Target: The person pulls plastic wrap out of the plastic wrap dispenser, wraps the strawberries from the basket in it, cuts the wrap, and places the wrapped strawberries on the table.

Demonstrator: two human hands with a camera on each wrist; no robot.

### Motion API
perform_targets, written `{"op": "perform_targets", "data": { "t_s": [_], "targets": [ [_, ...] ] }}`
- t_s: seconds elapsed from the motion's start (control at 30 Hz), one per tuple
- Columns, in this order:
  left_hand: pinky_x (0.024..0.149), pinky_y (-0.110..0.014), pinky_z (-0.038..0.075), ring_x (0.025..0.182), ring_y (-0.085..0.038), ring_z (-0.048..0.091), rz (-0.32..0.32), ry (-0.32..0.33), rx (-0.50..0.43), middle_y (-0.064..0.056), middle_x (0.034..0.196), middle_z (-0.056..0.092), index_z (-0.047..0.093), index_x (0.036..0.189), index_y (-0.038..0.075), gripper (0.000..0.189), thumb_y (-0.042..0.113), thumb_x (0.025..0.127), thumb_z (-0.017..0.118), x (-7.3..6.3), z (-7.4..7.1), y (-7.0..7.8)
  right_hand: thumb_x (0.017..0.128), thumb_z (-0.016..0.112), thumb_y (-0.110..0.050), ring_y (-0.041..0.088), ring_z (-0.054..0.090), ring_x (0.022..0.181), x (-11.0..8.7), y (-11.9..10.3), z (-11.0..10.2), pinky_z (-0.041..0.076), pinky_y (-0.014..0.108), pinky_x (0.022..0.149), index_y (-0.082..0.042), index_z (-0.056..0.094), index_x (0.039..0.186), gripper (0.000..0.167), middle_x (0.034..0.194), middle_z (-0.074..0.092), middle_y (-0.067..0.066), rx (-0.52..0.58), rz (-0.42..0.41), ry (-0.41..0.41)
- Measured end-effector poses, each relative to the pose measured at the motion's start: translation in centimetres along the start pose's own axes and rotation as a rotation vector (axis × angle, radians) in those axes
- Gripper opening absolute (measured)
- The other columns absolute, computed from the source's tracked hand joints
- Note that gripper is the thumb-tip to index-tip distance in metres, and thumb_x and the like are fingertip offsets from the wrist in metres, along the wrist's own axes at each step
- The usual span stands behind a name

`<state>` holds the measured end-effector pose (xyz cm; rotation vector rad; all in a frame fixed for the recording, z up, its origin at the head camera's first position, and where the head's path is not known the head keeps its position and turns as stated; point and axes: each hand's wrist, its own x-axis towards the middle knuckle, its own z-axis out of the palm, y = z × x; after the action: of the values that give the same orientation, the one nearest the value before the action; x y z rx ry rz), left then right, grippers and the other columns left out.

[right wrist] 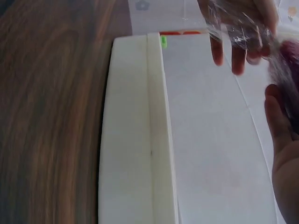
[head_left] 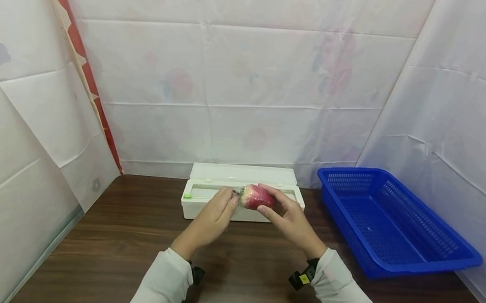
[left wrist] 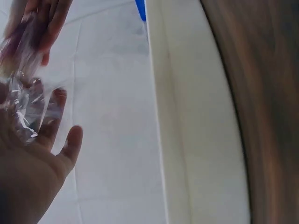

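Note:
A red apple (head_left: pixel 257 197) with a pale yellow end is wrapped in clear cling film (left wrist: pixel 23 112). My right hand (head_left: pixel 291 223) holds it by its right side, thumb below and fingers above. My left hand (head_left: pixel 211 217) grips the gathered, crinkled film at the apple's pale end; in the left wrist view, some of its fingers stick out past the film. Both hands are over a white cling-film dispenser box (head_left: pixel 201 211), whose lid (head_left: pixel 242 172) stands open at the back. A small green slider (head_left: pixel 187 196) sits at the box's left end.
A blue perforated plastic basket (head_left: pixel 370 209) stands on the right of the dark wooden table (head_left: pixel 104 245). White patterned sheets (head_left: pixel 251 73) hang at the back and both sides. Each wrist wears a black strap (head_left: pixel 301 276).

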<state>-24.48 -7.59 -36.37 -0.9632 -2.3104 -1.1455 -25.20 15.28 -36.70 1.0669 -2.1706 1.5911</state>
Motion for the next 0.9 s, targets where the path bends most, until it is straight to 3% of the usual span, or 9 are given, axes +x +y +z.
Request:
{"op": "perform_targets", "data": {
  "t_s": [0.13, 0.23, 0.3, 0.37, 0.5, 0.57, 0.73, 0.9],
  "targets": [
    [0.067, -0.033, 0.039, 0.077, -0.017, 0.04, 0.025, 0.046, 0.095, -0.001, 0.083, 0.042, 0.046, 0.092, 0.008, 0.025, 0.019, 0.111, 0.033, 0.1, 0.8, -0.1, 0.098, 0.066, -0.006, 0.022, 0.063, 0.108, 0.1, 0.0, 0.3, 0.056, 0.027, 0.082, -0.001, 0.051, 0.145, 0.05, 0.139, 0.056, 0.016, -0.029, -0.029, 0.069],
    [0.083, -0.041, 0.046, 0.095, -0.021, 0.052, -0.007, 0.06, 0.142, -0.006, 0.1, 0.057, 0.056, 0.108, 0.003, 0.028, 0.024, 0.11, 0.037, 0.0, 0.6, -0.2, 0.097, 0.067, -0.007, 0.022, 0.064, 0.108, 0.1, -0.1, 0.3, 0.056, 0.027, 0.084, -0.003, 0.052, 0.144, 0.05, 0.137, 0.058, 0.014, -0.06, -0.022, 0.107],
    [0.094, -0.048, 0.046, 0.111, -0.024, 0.054, -0.041, 0.077, 0.136, -0.008, 0.116, 0.06, 0.06, 0.121, 0.004, 0.032, 0.028, 0.108, 0.044, 0.0, 0.1, -0.1, 0.096, 0.067, -0.005, 0.021, 0.064, 0.108, 0.0, 0.0, 0.2, 0.055, 0.027, 0.084, -0.004, 0.052, 0.144, 0.05, 0.136, 0.059, 0.014, -0.071, -0.012, 0.12],
    [0.098, -0.051, 0.043, 0.117, -0.026, 0.053, -0.044, 0.132, 0.12, -0.009, 0.123, 0.059, 0.062, 0.13, 0.006, 0.035, 0.028, 0.105, 0.053, 0.0, -0.5, -0.1, 0.096, 0.066, -0.001, 0.022, 0.064, 0.108, 0.0, 0.1, 0.1, 0.055, 0.025, 0.084, -0.003, 0.052, 0.144, 0.051, 0.135, 0.059, 0.016, -0.078, -0.006, 0.129],
    [0.087, -0.045, 0.049, 0.095, -0.021, 0.06, 0.01, 0.299, 0.121, -0.005, 0.102, 0.067, 0.075, 0.116, 0.01, 0.022, 0.014, 0.096, 0.067, 0.1, -1.5, 0.0, 0.094, 0.066, 0.006, 0.024, 0.063, 0.108, 0.1, 0.0, -0.1, 0.054, 0.024, 0.083, 0.002, 0.051, 0.144, 0.052, 0.135, 0.058, 0.021, -0.087, 0.0, 0.146],
    [0.079, -0.038, 0.053, 0.081, -0.015, 0.063, 0.017, 0.34, 0.125, -0.001, 0.09, 0.07, 0.079, 0.107, 0.009, 0.017, 0.009, 0.093, 0.071, 0.2, -1.6, -0.1, 0.094, 0.065, 0.007, 0.024, 0.063, 0.108, 0.1, -0.3, 0.0, 0.054, 0.024, 0.083, 0.005, 0.05, 0.143, 0.052, 0.135, 0.058, 0.023, -0.09, -0.001, 0.152],
    [0.061, -0.025, 0.056, 0.069, -0.003, 0.065, -0.088, 0.291, 0.087, 0.002, 0.086, 0.075, 0.081, 0.102, 0.009, 0.014, 0.008, 0.09, 0.074, 0.0, -0.9, 0.1, 0.093, 0.065, 0.008, 0.018, 0.063, 0.1, 0.2, -2.9, 0.4, 0.056, 0.027, 0.079, 0.011, 0.051, 0.139, 0.049, 0.132, 0.058, 0.026, -0.107, -0.005, 0.138],
    [0.054, -0.022, 0.048, 0.058, -0.002, 0.054, -0.153, 0.253, 0.068, 0.01, 0.068, 0.068, 0.078, 0.079, 0.014, 0.013, 0.007, 0.087, 0.071, 0.1, 0.2, 0.4, 0.092, 0.066, 0.009, 0.018, 0.063, 0.104, 0.6, -3.8, 0.9, 0.056, 0.026, 0.08, 0.014, 0.052, 0.136, 0.047, 0.133, 0.057, 0.028, -0.118, -0.056, 0.086]
  ]
}}
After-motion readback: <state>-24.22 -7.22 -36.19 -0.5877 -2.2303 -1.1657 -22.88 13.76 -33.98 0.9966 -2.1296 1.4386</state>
